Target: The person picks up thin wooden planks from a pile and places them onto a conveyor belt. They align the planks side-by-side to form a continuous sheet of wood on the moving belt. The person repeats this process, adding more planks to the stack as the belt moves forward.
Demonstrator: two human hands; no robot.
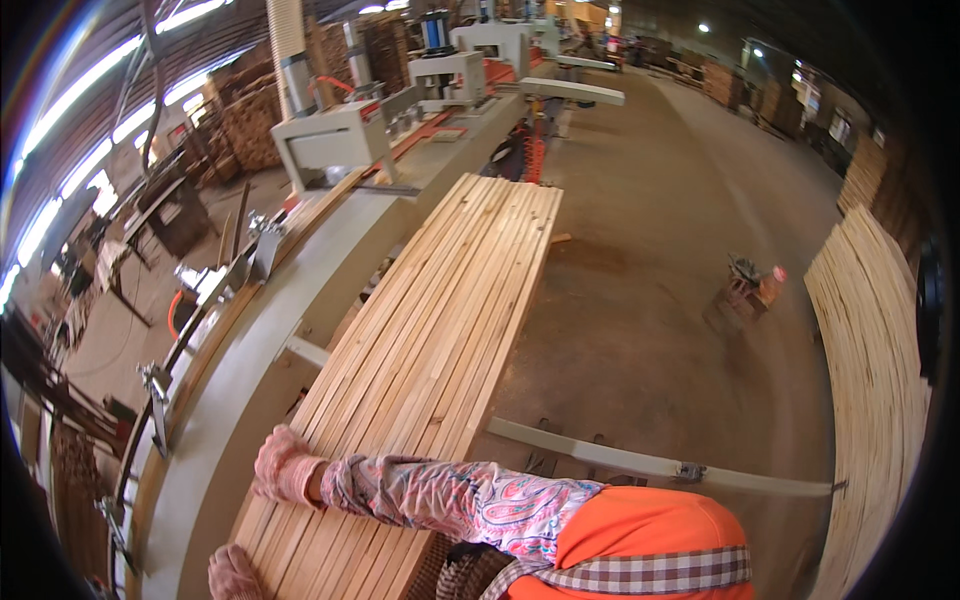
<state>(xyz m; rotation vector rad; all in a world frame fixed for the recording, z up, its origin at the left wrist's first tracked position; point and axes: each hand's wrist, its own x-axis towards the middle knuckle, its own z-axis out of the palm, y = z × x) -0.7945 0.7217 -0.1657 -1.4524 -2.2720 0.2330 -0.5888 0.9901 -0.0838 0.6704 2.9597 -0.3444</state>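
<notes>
A long bundle of pale wooden strips (430,330), laid side by side, slopes away from me toward the machine. My right hand (285,465), in a pinkish glove, reaches across the bundle with its fingers curled around a strip at the left edge. The patterned right sleeve (430,490) lies over the wood. Lower down, by the same left edge, is my gloved left hand (233,573). Its fingers are bent, and the frame's rim cuts off part of it, so what lies under them is hidden.
Left of the bundle runs a grey machine bed (300,290) with a wooden strip and metal clamps (155,385) along it. A grey press head (335,140) stands beyond. A metal rail (600,452) extends right toward a tall wood stack (865,400). A small stand (740,290) sits on the floor.
</notes>
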